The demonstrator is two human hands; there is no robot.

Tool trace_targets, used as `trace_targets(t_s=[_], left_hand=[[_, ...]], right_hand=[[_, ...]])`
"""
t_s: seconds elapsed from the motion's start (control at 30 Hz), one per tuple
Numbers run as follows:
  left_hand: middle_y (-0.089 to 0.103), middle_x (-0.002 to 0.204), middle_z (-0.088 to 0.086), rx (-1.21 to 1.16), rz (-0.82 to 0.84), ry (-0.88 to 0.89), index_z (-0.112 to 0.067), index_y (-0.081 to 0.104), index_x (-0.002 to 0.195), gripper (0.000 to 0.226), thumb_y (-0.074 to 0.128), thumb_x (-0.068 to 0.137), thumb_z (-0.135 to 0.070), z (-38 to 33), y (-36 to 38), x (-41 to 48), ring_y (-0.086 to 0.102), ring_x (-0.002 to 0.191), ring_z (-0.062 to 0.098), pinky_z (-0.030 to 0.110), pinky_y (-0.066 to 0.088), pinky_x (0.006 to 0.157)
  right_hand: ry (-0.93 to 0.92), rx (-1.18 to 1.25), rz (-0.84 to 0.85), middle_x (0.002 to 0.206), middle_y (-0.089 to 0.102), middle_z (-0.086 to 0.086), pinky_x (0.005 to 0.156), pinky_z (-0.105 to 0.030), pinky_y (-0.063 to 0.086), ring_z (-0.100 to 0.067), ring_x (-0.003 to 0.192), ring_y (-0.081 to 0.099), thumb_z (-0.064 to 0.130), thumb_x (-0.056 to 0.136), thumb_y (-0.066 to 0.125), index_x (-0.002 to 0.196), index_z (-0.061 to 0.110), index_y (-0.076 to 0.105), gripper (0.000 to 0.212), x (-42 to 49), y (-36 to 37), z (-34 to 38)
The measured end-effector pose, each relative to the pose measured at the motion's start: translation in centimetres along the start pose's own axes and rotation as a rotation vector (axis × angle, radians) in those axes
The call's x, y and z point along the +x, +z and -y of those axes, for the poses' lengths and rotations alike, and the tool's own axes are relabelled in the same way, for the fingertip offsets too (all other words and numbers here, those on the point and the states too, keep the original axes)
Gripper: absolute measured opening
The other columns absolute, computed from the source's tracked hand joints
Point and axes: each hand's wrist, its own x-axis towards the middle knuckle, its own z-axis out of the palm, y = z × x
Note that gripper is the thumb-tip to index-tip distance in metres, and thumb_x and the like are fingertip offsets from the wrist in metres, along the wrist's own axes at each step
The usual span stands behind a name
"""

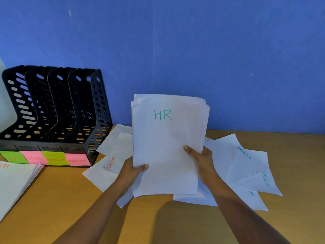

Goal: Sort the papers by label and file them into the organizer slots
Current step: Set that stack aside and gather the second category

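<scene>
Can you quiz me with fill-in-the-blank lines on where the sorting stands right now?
1. Both hands, left hand and right hand, hold a stack of papers whose top sheet reads ____.
2. The organizer has ____ slots, all showing no paper.
3. The sticky note farthest left under the organizer reads ____.
4. The loose sheets right of the stack are marked ____.

Missing words: HR; four; HR; ADMIN
</scene>
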Motion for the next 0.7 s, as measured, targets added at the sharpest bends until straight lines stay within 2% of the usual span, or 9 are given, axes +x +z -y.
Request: trace_targets(t_s=[0.1, 0.23, 0.37, 0.47, 0.53, 0.6, 0.7], left_hand=[[0.061, 0.096, 0.003, -0.041, -0.070, 0.063, -0.003, 0.055, 0.119, 0.034, 0.061, 0.085, 0.000, -1.7, 0.1, 0.4, 0.057, 0.087, 0.017, 0.024, 0.046, 0.069], [0.060, 0.100, 0.013, -0.063, -0.113, 0.111, -0.009, 0.056, 0.107, 0.029, 0.067, 0.082, -0.002, -2.6, 0.2, 0.8, 0.057, 0.095, 0.027, 0.031, 0.046, 0.079], [0.061, 0.104, 0.014, -0.029, -0.096, 0.092, -0.008, 0.056, 0.112, 0.052, 0.078, 0.066, -0.021, -2.1, 0.3, 0.3, 0.057, 0.097, 0.029, 0.034, 0.049, 0.079], [0.060, 0.100, 0.011, -0.019, -0.111, 0.081, -0.014, 0.054, 0.106, 0.051, 0.075, 0.062, -0.029, -2.0, 0.6, -0.1, 0.056, 0.095, 0.027, 0.033, 0.046, 0.076], [0.057, 0.098, 0.009, 0.001, -0.113, 0.086, -0.017, 0.050, 0.105, 0.051, 0.072, 0.061, -0.032, -2.1, 0.8, -0.3, 0.054, 0.094, 0.025, 0.033, 0.046, 0.078], [0.056, 0.095, 0.007, 0.003, -0.115, 0.073, -0.018, 0.049, 0.105, 0.053, 0.066, 0.058, -0.036, -2.1, 0.9, -0.4, 0.053, 0.093, 0.024, 0.032, 0.048, 0.077], [0.057, 0.086, 0.004, -0.068, -0.143, 0.035, -0.012, 0.052, 0.108, 0.044, 0.074, 0.075, -0.031, -1.9, 0.9, -0.3, 0.054, 0.089, 0.025, 0.027, 0.047, 0.063]], right_hand=[[-0.075, 0.007, -0.019, 0.088, 0.070, 0.001, 0.070, -0.029, 0.055, -0.019, 0.081, 0.067, 0.013, 0.078, 0.071, 0.088, 0.023, 0.066, 0.015, -0.4, 0.7, 1.1], [-0.100, -0.043, 0.009, 0.081, 0.070, 0.007, 0.061, -0.020, 0.054, -0.009, 0.074, 0.066, 0.011, 0.076, 0.072, 0.081, 0.024, 0.066, 0.015, -1.1, 0.5, 1.6], [-0.079, -0.096, 0.025, 0.081, 0.069, 0.005, 0.057, -0.016, 0.054, -0.010, 0.075, 0.066, 0.009, 0.072, 0.076, 0.080, 0.023, 0.064, 0.020, -1.8, -0.2, 1.1], [-0.063, -0.064, 0.023, 0.081, 0.068, 0.005, 0.053, -0.013, 0.052, -0.009, 0.075, 0.065, 0.010, 0.068, 0.080, 0.082, 0.021, 0.063, 0.025, -2.1, -0.4, 0.8], [-0.055, -0.068, 0.030, 0.086, 0.069, 0.003, 0.058, -0.017, 0.055, -0.014, 0.081, 0.066, 0.016, 0.061, 0.084, 0.085, 0.021, 0.063, 0.032, -2.1, -0.3, 0.7], [-0.035, -0.084, 0.030, 0.091, 0.068, 0.001, 0.068, -0.024, 0.056, -0.017, 0.086, 0.065, 0.015, 0.064, 0.083, 0.091, 0.020, 0.063, 0.034, -2.1, -0.3, 0.6], [-0.023, -0.100, 0.037, 0.095, 0.066, 0.002, 0.073, -0.025, 0.054, -0.016, 0.089, 0.063, 0.013, 0.072, 0.077, 0.103, 0.017, 0.059, 0.036, -2.0, -0.4, 0.4]])
